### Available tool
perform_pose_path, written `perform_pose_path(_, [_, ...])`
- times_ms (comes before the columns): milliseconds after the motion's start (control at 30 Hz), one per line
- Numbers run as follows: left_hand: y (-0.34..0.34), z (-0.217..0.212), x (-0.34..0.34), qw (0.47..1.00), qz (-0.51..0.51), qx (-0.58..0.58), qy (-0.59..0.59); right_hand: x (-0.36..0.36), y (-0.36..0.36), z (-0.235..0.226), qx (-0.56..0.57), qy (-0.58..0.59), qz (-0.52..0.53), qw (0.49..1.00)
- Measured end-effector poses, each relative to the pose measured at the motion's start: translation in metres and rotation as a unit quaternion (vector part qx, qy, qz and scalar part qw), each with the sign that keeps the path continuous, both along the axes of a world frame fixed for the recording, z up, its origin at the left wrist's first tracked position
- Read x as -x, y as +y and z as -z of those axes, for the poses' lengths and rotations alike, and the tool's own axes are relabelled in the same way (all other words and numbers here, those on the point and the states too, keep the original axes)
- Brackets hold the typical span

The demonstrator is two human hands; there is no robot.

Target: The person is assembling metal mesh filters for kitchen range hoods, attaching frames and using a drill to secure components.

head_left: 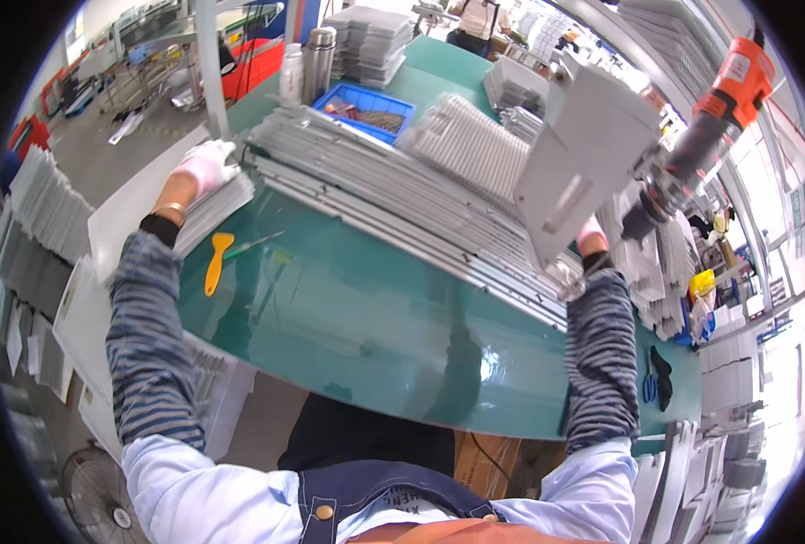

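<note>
My left hand (206, 165), in a white glove, rests on a stack of grey metal parts (216, 207) at the left edge of the green table (357, 317). My right hand (591, 236) is mostly hidden behind a grey sheet-metal bracket (584, 159) that it holds up above the table at the right. A long row of grey metal strips (402, 199) lies across the table between my hands.
A yellow scraper (217, 261) lies near my left forearm. A blue bin (366, 109) of small parts, a steel flask (319, 63) and a white bottle stand at the back. An orange powered screwdriver (706, 127) hangs at the right. Blue scissors (649, 385) lie at the right edge.
</note>
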State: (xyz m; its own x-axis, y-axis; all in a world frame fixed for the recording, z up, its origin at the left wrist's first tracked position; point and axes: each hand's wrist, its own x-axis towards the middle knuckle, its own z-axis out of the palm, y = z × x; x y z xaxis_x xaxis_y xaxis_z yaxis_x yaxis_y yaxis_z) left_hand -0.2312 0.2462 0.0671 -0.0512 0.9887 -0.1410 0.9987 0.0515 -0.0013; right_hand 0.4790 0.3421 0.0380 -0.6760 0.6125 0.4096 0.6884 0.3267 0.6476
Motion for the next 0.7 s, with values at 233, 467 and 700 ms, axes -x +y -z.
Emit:
perform_pose_path(233, [-0.028,0.011,0.033,0.998,-0.054,-0.020,-0.011,0.199,0.037,0.028,0.311,0.239,0.106,0.914])
perform_pose_path(467, [0.010,0.001,0.017,0.993,0.003,-0.083,-0.085,0.089,0.074,-0.039,0.575,0.436,-0.052,0.690])
perform_pose_path(700, [0.006,-0.009,0.034,0.964,-0.034,-0.188,-0.187,0.129,0.048,0.018,0.195,0.332,-0.008,0.923])
